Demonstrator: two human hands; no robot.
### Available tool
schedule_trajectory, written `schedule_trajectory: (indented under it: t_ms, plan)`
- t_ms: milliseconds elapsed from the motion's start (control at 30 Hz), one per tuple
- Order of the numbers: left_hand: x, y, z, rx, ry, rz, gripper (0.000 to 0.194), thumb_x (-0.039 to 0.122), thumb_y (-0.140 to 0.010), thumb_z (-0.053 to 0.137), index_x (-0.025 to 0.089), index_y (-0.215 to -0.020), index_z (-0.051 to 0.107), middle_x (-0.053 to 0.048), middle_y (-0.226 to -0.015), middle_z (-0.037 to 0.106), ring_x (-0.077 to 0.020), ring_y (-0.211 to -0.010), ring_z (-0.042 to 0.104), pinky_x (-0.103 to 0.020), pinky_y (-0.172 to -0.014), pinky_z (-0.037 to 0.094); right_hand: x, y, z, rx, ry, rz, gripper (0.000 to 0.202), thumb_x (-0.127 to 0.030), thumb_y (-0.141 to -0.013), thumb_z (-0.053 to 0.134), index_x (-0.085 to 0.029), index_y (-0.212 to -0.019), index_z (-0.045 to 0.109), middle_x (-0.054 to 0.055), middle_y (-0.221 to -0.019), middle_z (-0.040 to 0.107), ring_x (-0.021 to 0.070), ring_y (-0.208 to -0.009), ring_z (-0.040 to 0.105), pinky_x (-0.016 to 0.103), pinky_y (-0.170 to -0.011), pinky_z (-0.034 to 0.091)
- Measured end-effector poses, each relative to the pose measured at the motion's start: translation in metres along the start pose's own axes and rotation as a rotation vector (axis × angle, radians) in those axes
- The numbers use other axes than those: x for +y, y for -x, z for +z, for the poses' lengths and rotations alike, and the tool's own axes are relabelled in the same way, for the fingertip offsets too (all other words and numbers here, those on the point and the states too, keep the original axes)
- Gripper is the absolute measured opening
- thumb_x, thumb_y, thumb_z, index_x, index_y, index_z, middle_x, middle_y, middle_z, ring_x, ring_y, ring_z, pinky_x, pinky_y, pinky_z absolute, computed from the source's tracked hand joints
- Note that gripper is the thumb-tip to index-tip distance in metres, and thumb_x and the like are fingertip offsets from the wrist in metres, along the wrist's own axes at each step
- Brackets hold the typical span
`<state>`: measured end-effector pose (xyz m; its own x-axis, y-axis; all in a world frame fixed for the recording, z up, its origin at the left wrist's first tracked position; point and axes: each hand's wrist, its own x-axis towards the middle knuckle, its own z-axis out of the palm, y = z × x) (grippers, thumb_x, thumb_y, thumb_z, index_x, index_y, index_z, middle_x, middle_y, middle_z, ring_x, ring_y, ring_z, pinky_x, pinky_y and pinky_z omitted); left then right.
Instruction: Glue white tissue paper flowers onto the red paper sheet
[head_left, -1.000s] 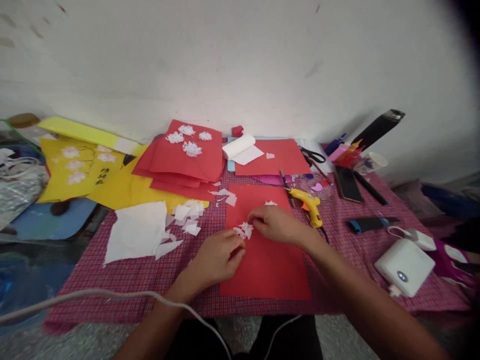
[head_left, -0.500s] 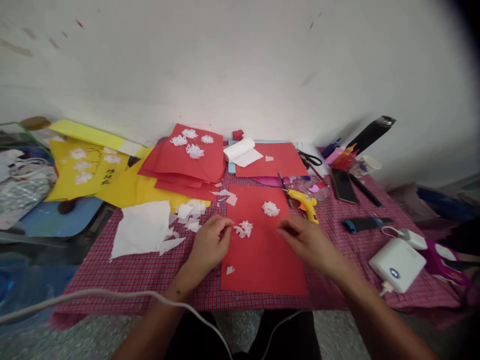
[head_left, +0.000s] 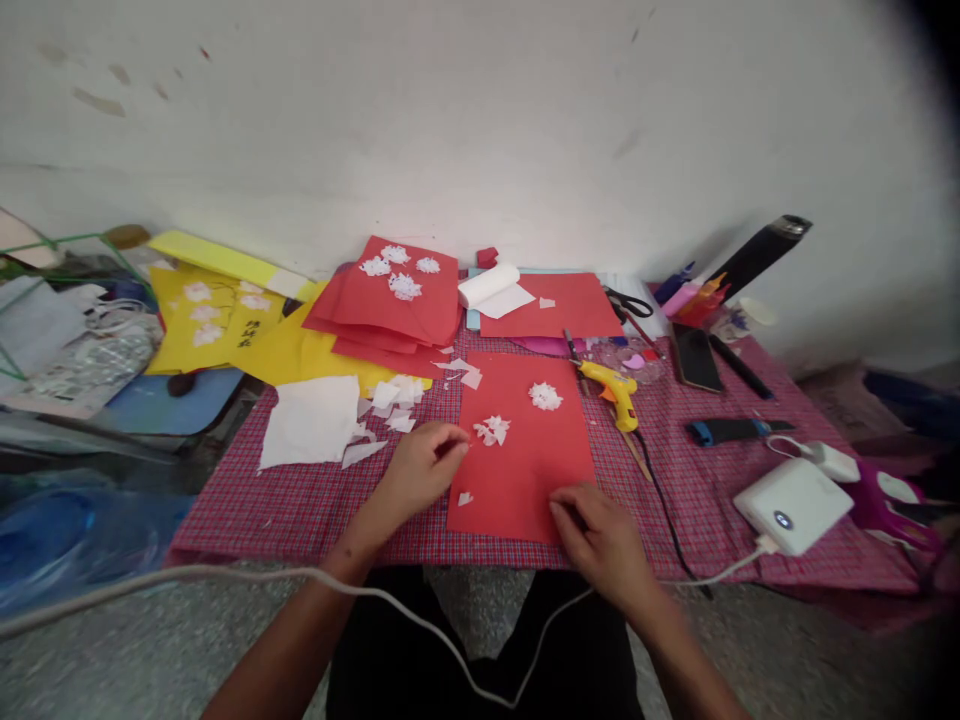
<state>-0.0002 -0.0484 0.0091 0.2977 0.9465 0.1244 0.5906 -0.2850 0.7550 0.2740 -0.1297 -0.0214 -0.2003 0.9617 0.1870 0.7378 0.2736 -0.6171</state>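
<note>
Now the left hand (head_left: 421, 464) hovers by the left edge of the red sheet (head_left: 525, 465), fingers curled and thumb tip up close to the forefinger; whether a scrap is caught between them, I cannot tell. Over at the sheet's front right corner, the right hand (head_left: 609, 538) hangs loosely half-open, with no visible hold on anything.

And the red sheet itself lies at the middle of the desk's (head_left: 300, 515) front edge! On it, a full white paper flower (head_left: 545, 396) sits towards the back right corner, a looser white cluster (head_left: 493, 431) lies nearer the left edge, and one small scrap (head_left: 466, 498) is down by the front left corner.

Just off the sheet's right edge, there's the yellow glue gun (head_left: 616, 388), nozzle pointing to the back. Left of the sheet, white scraps (head_left: 397, 396) lie beside a larger white sheet (head_left: 312, 422). Up towards the back edge, a red stack (head_left: 375, 320) carries four white flowers (head_left: 405, 287), and a white roll (head_left: 489, 286) rests to its right.
</note>
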Motion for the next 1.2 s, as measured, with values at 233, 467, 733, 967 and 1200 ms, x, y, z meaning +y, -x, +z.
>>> schedule_trajectory:
  t_ms: [233, 467, 733, 967, 1200]
  plan:
    - [0.019, 0.045, -0.001, -0.190, -0.255, 0.017, 0.016, 0.029, -0.087, 0.063, 0.020, -0.100, 0.067, -0.006, -0.094, 0.065, -0.0208, -0.088, 0.061, -0.033, -0.081, 0.049, -0.002, 0.003, 0.003, 0.016, 0.012, 0.008, 0.014, -0.025, -0.096, 0.049, -0.025, -0.094, 0.063, 0.008, -0.091, 0.070, 0.0255, -0.082, 0.067, 0.040, -0.076, 0.054]
    - [0.022, 0.039, 0.014, -0.262, -0.413, 0.045, 0.018, 0.019, -0.092, 0.050, 0.018, -0.079, 0.062, -0.006, -0.086, 0.063, -0.0198, -0.082, 0.062, -0.031, -0.074, 0.047, 0.014, -0.007, -0.025, 0.152, 0.041, 0.035, 0.015, -0.030, -0.095, 0.050, -0.023, -0.096, 0.064, 0.009, -0.095, 0.070, 0.0249, -0.088, 0.066, 0.038, -0.079, 0.052]
    - [0.016, 0.018, -0.005, -0.178, -0.049, -0.004, 0.012, 0.016, -0.085, 0.056, 0.019, -0.081, 0.067, -0.001, -0.083, 0.070, -0.0167, -0.080, 0.064, -0.028, -0.075, 0.047, 0.078, -0.097, -0.092, 0.027, 0.450, 0.416, 0.039, -0.047, -0.090, 0.054, -0.014, -0.106, 0.067, 0.016, -0.098, 0.074, 0.0295, -0.082, 0.069, 0.035, -0.065, 0.045]
    - [0.004, -0.058, -0.014, -0.071, 0.258, -0.138, 0.014, 0.027, -0.082, 0.061, 0.017, -0.082, 0.070, 0.000, -0.080, 0.072, -0.0163, -0.075, 0.063, -0.026, -0.068, 0.045, 0.103, -0.125, -0.085, -0.096, 0.412, 0.574, 0.036, -0.049, -0.084, 0.058, -0.016, -0.086, 0.072, 0.014, -0.079, 0.073, 0.0281, -0.073, 0.068, 0.032, -0.057, 0.038]
    - [-0.019, -0.090, 0.011, -0.068, 0.568, -0.224, 0.020, 0.034, -0.078, 0.066, 0.015, -0.082, 0.069, 0.002, -0.069, 0.061, -0.0107, -0.059, 0.049, -0.023, -0.056, 0.037, 0.105, -0.121, -0.095, 0.040, 0.291, 0.621, 0.028, -0.042, -0.085, 0.056, -0.018, -0.075, 0.066, 0.007, -0.068, 0.067, 0.0224, -0.063, 0.062, 0.030, -0.052, 0.034]
